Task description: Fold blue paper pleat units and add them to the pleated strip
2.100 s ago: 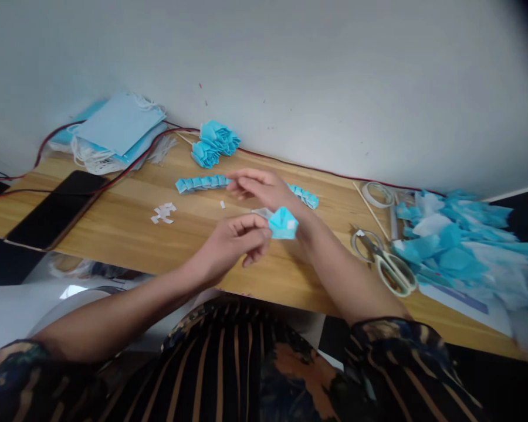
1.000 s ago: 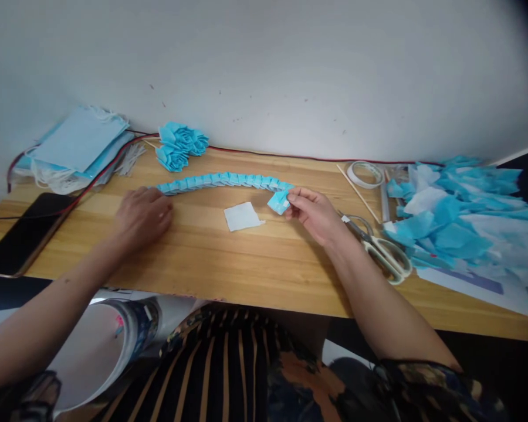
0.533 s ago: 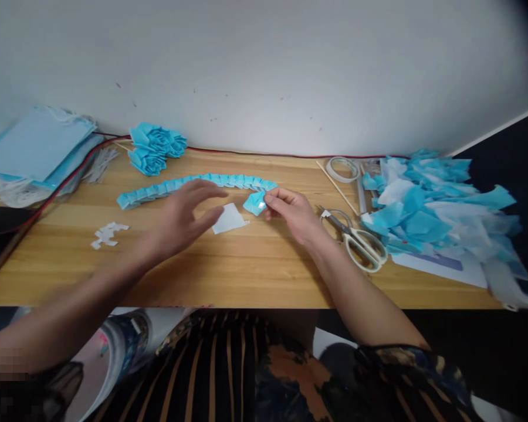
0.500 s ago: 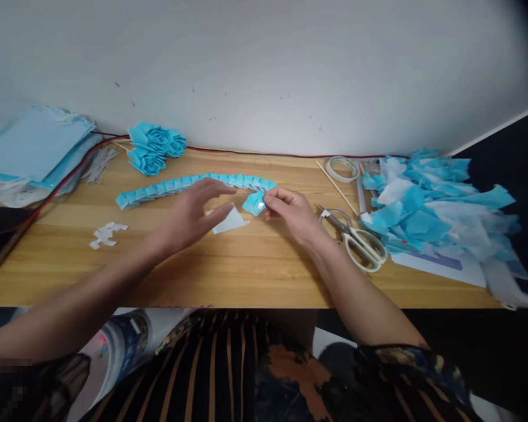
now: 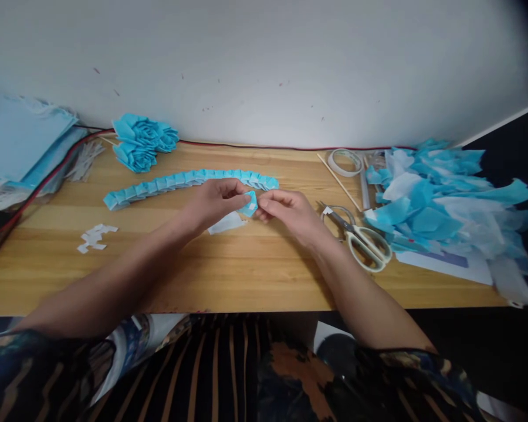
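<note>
Between my two hands is a small blue petal (image 5: 251, 206) of thin fabric-like sheet, with a white square patch on its face. My left hand (image 5: 215, 204) is closed, thumb and fingers pinching the petal's left side. From the other side, my right hand (image 5: 290, 215) pinches its right edge; the fingertips partly overlap there. Just behind the hands a long curved row of overlapping blue folded pieces (image 5: 176, 180) lies on the table. Below my left hand rests a white paper piece (image 5: 226, 223), partly covered by the fingers.
White-handled scissors (image 5: 365, 246) lie right of my right hand, with a tape roll (image 5: 345, 162) and thin stick (image 5: 339, 183) behind. Loose blue and white pieces (image 5: 440, 205) heap at the right. Small white squares (image 5: 95, 237), blue flowers (image 5: 141, 140) and stacked blue sheets (image 5: 26, 138) are left.
My left hand has moved in from the left and closed on the petal. My right hand keeps its pinch, and the petal has shifted slightly left. The camera view has shifted a little.
</note>
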The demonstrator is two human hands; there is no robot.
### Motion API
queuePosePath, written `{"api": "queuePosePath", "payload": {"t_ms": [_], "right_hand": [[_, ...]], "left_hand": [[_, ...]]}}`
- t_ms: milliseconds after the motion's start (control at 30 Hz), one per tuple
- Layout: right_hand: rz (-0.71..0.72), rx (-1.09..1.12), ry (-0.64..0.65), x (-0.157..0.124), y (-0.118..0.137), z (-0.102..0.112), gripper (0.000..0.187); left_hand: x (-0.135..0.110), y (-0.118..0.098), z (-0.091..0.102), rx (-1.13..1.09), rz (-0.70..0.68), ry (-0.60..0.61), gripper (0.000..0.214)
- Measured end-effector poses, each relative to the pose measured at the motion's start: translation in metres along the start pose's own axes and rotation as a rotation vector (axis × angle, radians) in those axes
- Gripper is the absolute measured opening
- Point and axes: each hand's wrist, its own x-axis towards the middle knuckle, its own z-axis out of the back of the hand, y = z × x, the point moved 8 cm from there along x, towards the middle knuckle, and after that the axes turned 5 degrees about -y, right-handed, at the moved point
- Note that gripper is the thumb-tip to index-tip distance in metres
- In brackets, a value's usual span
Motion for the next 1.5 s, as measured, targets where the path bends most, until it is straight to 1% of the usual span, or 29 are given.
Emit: {"api": "queuePosePath", "payload": {"t_ms": [100,167,200,233,333,367,400,467,533,633,800,900,1200,1333,1500], "right_hand": [[0.014,-0.103,0.002,-0.001,0.001,-0.001,0.023],[0.006,-0.125,-0.007,-0.002,0.001,-0.001,0.022],[0.005,-0.122,-0.015,-0.002,0.001,-0.001,0.021],[0.008,-0.114,-0.025,-0.002,0.001,0.0,0.021],[0.035,-0.102,-0.082,-0.002,0.003,0.002,0.021],[0.045,-0.1,-0.108,-0.001,0.004,0.003,0.022],[0.052,-0.094,-0.133,-0.001,0.004,0.004,0.023],[0.062,-0.06,-0.179,-0.001,0.005,0.006,0.023],[0.068,-0.011,-0.206,0.0,0.004,0.007,0.02],[0.084,0.018,-0.216,-0.001,0.005,0.006,0.02],[0.126,-0.05,-0.208,-0.004,0.009,0.005,0.021],[0.135,-0.094,-0.213,-0.006,0.011,0.005,0.021],[0.162,-0.152,-0.245,-0.006,0.011,0.005,0.016],[0.184,-0.176,-0.267,-0.008,0.012,0.004,0.014],[0.232,-0.236,-0.296,-0.011,0.016,0.004,0.012]], "left_hand": [[-0.001,-0.004,0.002,0.062,-0.052,-0.009,0.022],[-0.002,-0.008,0.001,0.124,-0.104,-0.011,0.019],[-0.003,-0.011,0.002,0.151,-0.136,-0.031,0.018],[-0.005,-0.014,0.005,0.176,-0.178,-0.077,0.017],[-0.017,-0.032,0.018,0.294,-0.346,-0.308,0.014],[-0.023,-0.039,0.019,0.348,-0.405,-0.368,0.014],[-0.029,-0.045,0.017,0.403,-0.458,-0.395,0.015],[-0.036,-0.051,0.008,0.485,-0.534,-0.368,0.017],[-0.04,-0.052,-0.001,0.538,-0.571,-0.331,0.016],[-0.039,-0.045,-0.006,0.612,-0.566,-0.34,0.013],[-0.035,-0.039,-0.003,0.655,-0.55,-0.384,0.011],[-0.033,-0.039,-0.002,0.673,-0.526,-0.376,0.012],[-0.029,-0.033,-0.001,0.665,-0.497,-0.374,0.012],[-0.029,-0.033,0.0,0.664,-0.51,-0.379,0.012],[-0.028,-0.034,0.0,0.634,-0.483,-0.364,0.013]]}}
